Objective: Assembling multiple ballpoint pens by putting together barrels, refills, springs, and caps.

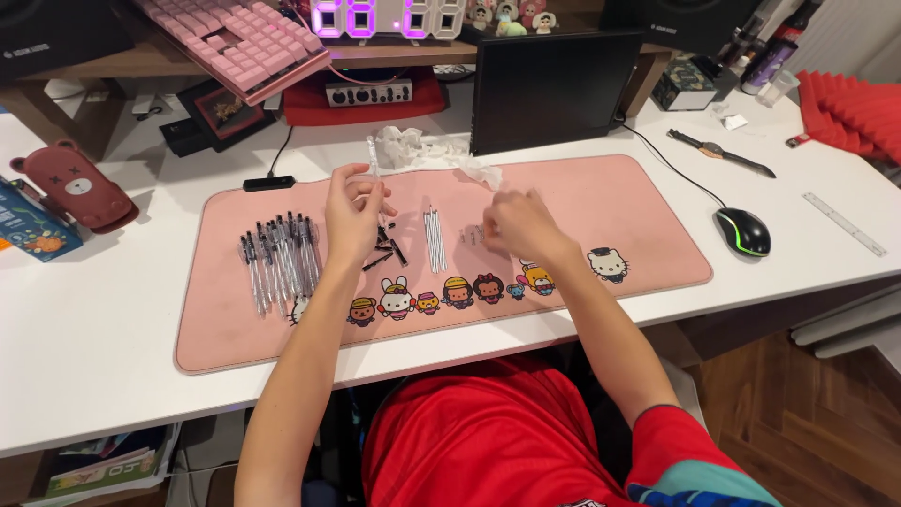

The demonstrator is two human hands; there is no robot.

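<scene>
Head view: our left hand (352, 214) pinches a clear pen barrel (373, 156) upright, our right hand (516, 225) closes over small parts (474, 235) beside the refills (434, 239), so we'd keep that barrel steady.

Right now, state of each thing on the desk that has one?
Left hand: shut on a clear pen barrel, held upright.
Right hand: fingers down on small parts on the mat; grip unclear.
Pens: assembled, lying in a bunch.
Refills: loose, side by side.
Clock: lit.
Mouse: lit.
Screen: dark.
</scene>
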